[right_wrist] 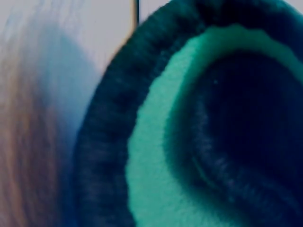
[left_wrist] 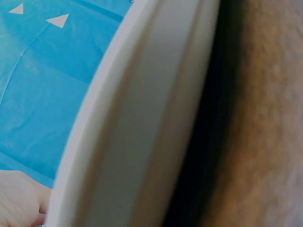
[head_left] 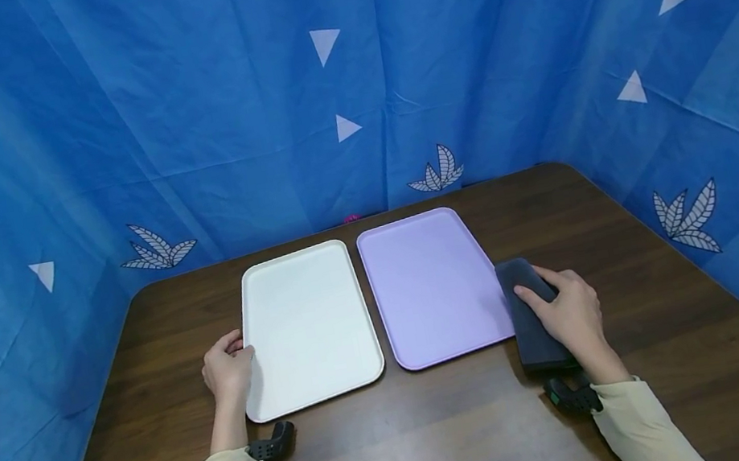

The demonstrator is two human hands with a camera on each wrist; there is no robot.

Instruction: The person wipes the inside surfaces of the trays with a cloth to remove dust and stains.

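On the left of the table lies a white tray (head_left: pixel 308 326), upright in its length. My left hand (head_left: pixel 225 369) grips its left rim, thumb over the edge and fingers curled beside it. In the left wrist view, the tray's side (left_wrist: pixel 142 118) looms large, with part of the hand (left_wrist: pixel 19 198) at the lower left. My right hand (head_left: pixel 574 310) holds a dark grey oblong thing (head_left: pixel 533 333), thumb on top and fingers along its far side. Up close, its rounded end (right_wrist: pixel 156 165) shows a green layer between dark ones; its kind is unclear.
A lilac tray (head_left: pixel 433 285) lies between the white tray and the dark oblong thing, whose left side meets the tray's right edge. All stand on a brown wooden table (head_left: pixel 638 259). Blue curtains (head_left: pixel 210 110) with white shapes hang behind and at both sides.
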